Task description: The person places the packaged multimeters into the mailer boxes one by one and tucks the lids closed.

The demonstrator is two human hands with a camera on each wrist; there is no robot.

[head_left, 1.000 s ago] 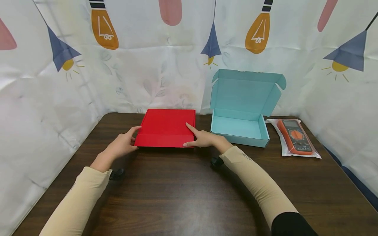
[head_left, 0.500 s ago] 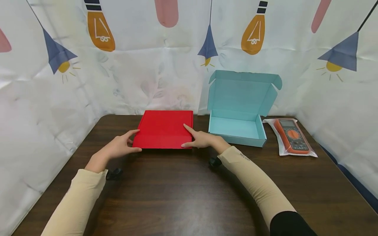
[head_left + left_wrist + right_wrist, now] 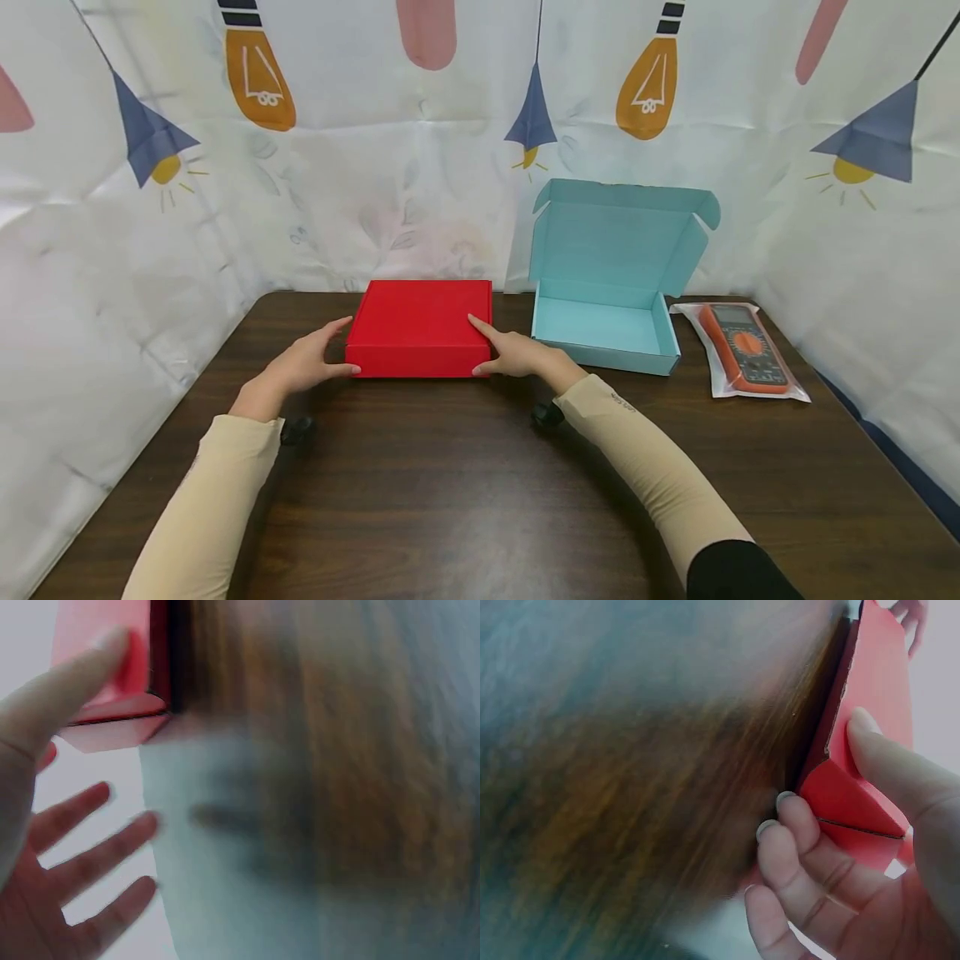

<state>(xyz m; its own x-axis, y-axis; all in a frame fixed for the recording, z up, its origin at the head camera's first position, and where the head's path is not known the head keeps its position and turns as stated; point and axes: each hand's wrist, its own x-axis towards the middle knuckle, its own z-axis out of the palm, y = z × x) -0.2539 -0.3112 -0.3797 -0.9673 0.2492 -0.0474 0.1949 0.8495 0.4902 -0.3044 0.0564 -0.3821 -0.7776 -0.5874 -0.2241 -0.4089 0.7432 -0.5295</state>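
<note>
A long dark brown wood-grain bench with rounded far corners fills the lower frame, its grain running sideways; a soft pale reflection glows on its surface at bottom centre. Behind it and along both sides, creased white fabric hangs like an enclosure. Printed across its upper part are blue hanging lamps with yellow bulbs and rays, orange light bulbs with black-striped caps, and rounded pink shapes. Faint grey leaves show at middle centre. A dark blue strip runs beside the bench at lower right.
</note>
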